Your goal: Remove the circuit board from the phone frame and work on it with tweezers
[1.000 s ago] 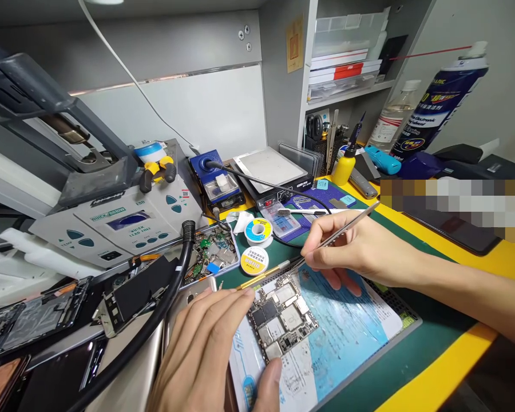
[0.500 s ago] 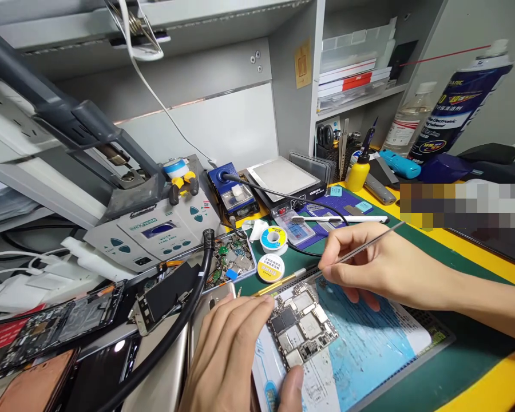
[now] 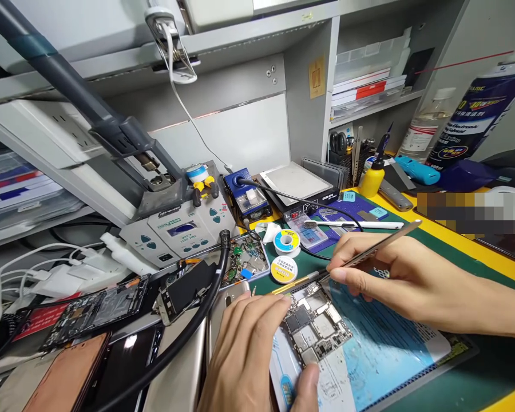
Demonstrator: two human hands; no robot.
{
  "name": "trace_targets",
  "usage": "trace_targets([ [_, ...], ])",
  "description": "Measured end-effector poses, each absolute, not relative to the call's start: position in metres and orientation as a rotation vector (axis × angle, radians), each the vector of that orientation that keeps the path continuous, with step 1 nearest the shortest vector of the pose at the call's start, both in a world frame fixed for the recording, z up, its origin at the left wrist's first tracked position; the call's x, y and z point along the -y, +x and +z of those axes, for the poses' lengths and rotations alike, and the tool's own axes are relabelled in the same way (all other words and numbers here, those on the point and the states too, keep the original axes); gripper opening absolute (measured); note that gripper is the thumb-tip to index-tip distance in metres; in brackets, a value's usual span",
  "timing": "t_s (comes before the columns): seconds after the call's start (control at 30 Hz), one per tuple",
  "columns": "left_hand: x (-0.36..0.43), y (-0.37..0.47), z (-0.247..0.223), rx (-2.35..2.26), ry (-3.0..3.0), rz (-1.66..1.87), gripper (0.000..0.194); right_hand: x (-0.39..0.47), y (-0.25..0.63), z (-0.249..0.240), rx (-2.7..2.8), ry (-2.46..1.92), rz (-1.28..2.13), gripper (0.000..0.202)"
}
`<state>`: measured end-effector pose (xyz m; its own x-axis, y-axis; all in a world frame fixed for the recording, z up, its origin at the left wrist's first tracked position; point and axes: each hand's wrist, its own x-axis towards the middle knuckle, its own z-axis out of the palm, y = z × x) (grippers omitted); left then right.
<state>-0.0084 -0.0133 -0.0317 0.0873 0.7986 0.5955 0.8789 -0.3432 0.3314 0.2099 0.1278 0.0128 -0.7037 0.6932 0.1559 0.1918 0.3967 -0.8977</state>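
Note:
A phone circuit board (image 3: pixel 320 323) with silver shields and dark chips lies on a blue and white printed sheet (image 3: pixel 381 366). My left hand (image 3: pixel 251 349) steadies it, fingertips at its upper left edge and thumb at its lower edge. In my right hand (image 3: pixel 381 274), thumb and fingers pinch a slim metal pair of tweezers (image 3: pixel 384 243), slanting down toward the board's upper edge. The hand partly hides the tips, so contact with the board cannot be told.
Beyond the hands stand a solder spool (image 3: pixel 286 242), a round tin (image 3: pixel 284 269) and a white-handled brush (image 3: pixel 369 225). At left, a black hose (image 3: pixel 175 349) crosses several phones before a grey rework station (image 3: pixel 184 232). A yellow bottle (image 3: pixel 371 180) is at the back right.
The view has shifted, so everything sits further right in the picture. My right hand has turned the tweezers slightly, showing more of their flat side. The left hand keeps its place at the board.

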Motion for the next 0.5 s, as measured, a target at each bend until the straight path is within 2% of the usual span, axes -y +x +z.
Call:
trace_targets([
  [0.1,0.013,-0.012,-0.031,1.711,-2.273,-1.077,0.052,-0.127,0.212,0.012,2.290,-0.594,1.009,0.005],
  [0.23,0.014,-0.014,-0.029,1.688,-2.326,-1.061,0.055,-0.125,0.210,0.012,2.395,-0.391,0.750,0.013],
  [0.5,0.016,-0.011,-0.029,1.736,-2.293,-1.076,0.055,-0.128,0.208,-0.003,2.433,-0.262,0.637,0.024],
])
